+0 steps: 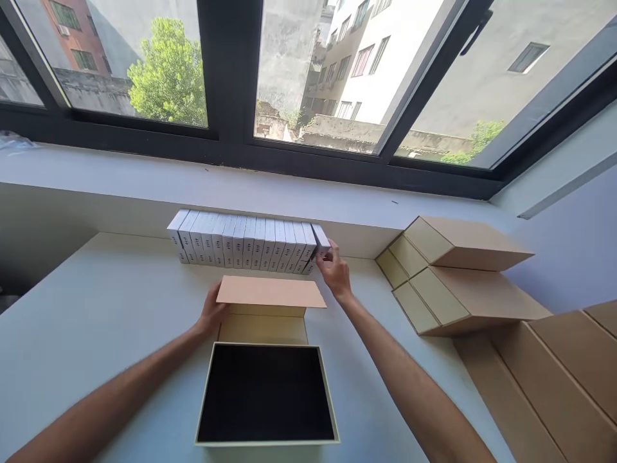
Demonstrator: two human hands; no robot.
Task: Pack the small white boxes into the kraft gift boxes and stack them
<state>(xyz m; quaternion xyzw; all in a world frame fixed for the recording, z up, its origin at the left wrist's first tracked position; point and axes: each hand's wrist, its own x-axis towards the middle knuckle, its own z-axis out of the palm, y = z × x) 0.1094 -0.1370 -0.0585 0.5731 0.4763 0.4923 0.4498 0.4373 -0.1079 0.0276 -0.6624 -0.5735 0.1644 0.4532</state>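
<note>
A row of thin white boxes (248, 243) stands upright against the wall below the window. At its right end my right hand (335, 270) has its fingers closed on the last white box (320, 239), which leans a little apart from the others. Nearer to me lies an open box (204, 395) with a black inside and a cream rim. Its raised flap (271, 291) is tan on the outer face, with a cream part below. My left hand (212, 310) grips the flap's left side, its fingers partly hidden behind it.
Tan and cream boxes (482, 241) are stacked at the right, by the wall. More brown boxes (544, 379) stand nearer at the lower right. A white sill (289, 191) and a dark window frame (231, 83) run behind the white table (120, 302).
</note>
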